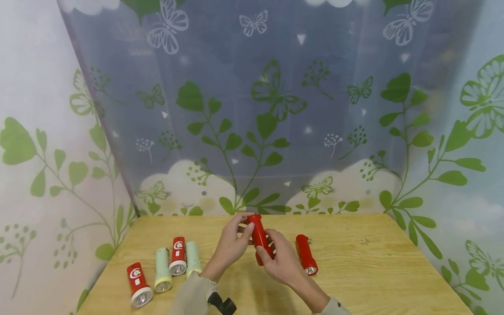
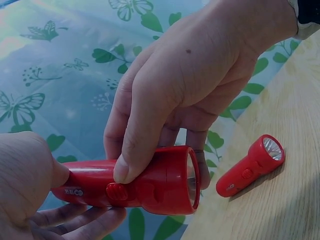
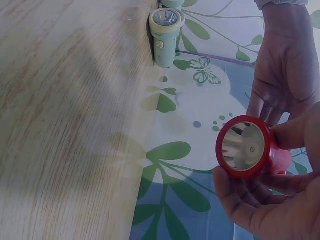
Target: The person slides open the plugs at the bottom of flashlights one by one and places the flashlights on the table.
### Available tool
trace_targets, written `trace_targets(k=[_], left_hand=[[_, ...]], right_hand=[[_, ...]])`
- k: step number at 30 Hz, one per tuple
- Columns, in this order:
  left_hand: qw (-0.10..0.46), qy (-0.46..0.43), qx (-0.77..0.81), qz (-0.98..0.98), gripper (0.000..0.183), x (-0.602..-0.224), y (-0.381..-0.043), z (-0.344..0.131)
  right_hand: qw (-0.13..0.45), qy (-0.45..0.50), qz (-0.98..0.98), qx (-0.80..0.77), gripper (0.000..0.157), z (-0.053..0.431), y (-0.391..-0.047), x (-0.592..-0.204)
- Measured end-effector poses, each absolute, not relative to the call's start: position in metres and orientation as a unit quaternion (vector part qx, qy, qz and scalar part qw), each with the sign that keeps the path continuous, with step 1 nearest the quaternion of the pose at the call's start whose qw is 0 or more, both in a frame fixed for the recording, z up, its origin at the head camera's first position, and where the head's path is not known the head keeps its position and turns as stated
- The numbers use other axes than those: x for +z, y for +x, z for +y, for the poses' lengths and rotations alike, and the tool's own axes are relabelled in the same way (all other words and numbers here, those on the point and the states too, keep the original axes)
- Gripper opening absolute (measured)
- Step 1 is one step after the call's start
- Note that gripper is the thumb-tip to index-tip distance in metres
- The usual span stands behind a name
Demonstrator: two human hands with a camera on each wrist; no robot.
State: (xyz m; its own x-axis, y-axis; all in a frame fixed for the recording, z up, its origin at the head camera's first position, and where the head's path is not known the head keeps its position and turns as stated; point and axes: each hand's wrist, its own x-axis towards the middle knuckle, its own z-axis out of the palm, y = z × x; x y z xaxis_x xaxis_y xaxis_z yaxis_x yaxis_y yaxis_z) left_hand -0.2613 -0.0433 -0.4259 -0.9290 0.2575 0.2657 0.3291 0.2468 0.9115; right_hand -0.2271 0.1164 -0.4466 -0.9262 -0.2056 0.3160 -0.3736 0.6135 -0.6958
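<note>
Both hands hold one red flashlight [image 1: 258,234] above the table. My left hand [image 1: 231,241] grips its tail end, with the thumb [image 2: 59,175] on one side and the fingers beneath. Around the body near the lens end curls my right hand [image 1: 282,258]; its thumb [image 2: 131,159] lies beside the slide switch [image 2: 117,191]. The round lens and reflector [image 3: 244,146] face the camera in the right wrist view. A second red flashlight [image 1: 306,254] lies on the table just right of the right hand.
On the left of the wooden table [image 1: 366,262] lie two red flashlights with white rims [image 1: 139,284] and two pale green ones [image 1: 162,269], one partly hidden by the left arm. A leaf-and-butterfly patterned curtain [image 1: 252,144] rises behind the table's far edge.
</note>
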Motion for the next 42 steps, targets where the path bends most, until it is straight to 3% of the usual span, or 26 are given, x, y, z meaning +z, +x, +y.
trace_targets(k=[9, 20, 42], left_hand=[[0.029, -0.188, -0.581, -0.791, 0.03, -0.426, -0.261, -0.041], [0.013, -0.191, -0.577, -0.794, 0.034, -0.397, -0.24, -0.04], [0.021, -0.189, -0.573, -0.797, 0.034, -0.397, -0.239, -0.037]], right_hand=[[0.113, 0.163, -0.893, 0.404, 0.037, 0.117, -0.226, -0.449], [0.124, 0.17, -0.893, 0.397, 0.036, 0.119, -0.224, -0.447], [0.138, 0.167, -0.896, 0.388, 0.035, 0.118, -0.221, -0.444]])
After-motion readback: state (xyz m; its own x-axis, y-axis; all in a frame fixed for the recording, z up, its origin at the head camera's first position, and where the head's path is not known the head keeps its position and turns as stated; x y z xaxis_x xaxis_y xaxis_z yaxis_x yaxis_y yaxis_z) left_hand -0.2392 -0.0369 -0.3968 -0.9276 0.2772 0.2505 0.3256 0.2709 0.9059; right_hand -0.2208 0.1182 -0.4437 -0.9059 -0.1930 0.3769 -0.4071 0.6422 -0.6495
